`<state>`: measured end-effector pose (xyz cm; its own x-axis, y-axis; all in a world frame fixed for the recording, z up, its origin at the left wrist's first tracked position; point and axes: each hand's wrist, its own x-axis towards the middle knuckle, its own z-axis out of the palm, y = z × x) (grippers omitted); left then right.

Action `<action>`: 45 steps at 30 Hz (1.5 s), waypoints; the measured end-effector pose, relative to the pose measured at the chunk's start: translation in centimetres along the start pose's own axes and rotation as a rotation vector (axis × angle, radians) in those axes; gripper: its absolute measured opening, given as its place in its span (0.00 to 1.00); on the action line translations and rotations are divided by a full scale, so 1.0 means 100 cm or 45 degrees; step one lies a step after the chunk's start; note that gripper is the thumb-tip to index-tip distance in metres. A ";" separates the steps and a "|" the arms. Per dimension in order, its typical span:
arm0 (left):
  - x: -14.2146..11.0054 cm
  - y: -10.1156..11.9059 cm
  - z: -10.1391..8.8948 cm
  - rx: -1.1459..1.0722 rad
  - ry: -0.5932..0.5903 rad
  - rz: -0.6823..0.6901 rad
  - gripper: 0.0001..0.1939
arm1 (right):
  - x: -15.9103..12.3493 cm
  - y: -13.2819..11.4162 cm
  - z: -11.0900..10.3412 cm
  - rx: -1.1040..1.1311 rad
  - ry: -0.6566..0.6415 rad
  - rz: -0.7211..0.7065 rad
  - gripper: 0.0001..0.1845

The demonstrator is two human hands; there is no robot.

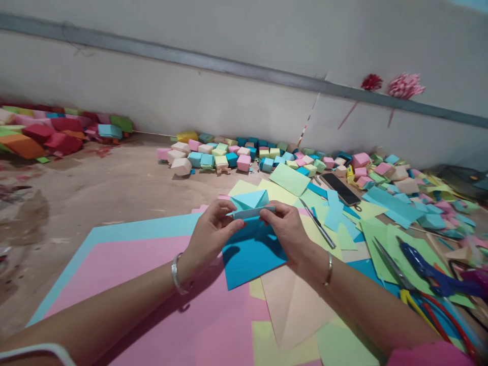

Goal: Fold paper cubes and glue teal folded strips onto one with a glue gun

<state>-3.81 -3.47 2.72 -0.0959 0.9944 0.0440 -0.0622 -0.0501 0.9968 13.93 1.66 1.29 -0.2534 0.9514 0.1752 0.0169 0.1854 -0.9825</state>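
A light-blue piece of folded paper (249,202) is held up between my two hands, with a narrow folded strip along its near edge. My left hand (217,223) pinches its left end between thumb and fingers. At the right end, my right hand (284,223) grips it the same way, thumb on the near side. Beneath them lies a darker blue sheet (251,259), shadowed by my hands. A large pink sheet (160,300) on a light-blue one (102,236) spreads under my left forearm. A creased peach sheet (293,300) lies near my right wrist.
Many small folded paper boxes (244,162) line the wall, with a larger red and orange pile (49,134) at left. A craft knife (318,223), a phone (340,189), scissors (396,269) and a blue-handled glue gun (430,269) lie among paper scraps at right.
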 end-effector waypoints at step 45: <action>0.008 -0.001 -0.005 0.044 0.182 0.091 0.13 | -0.005 0.004 0.002 0.171 0.112 -0.100 0.11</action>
<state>-4.38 -2.75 2.66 -0.2394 0.9650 0.1071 -0.0162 -0.1143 0.9933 13.83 1.20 0.76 -0.1628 0.9542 0.2511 -0.1303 0.2315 -0.9641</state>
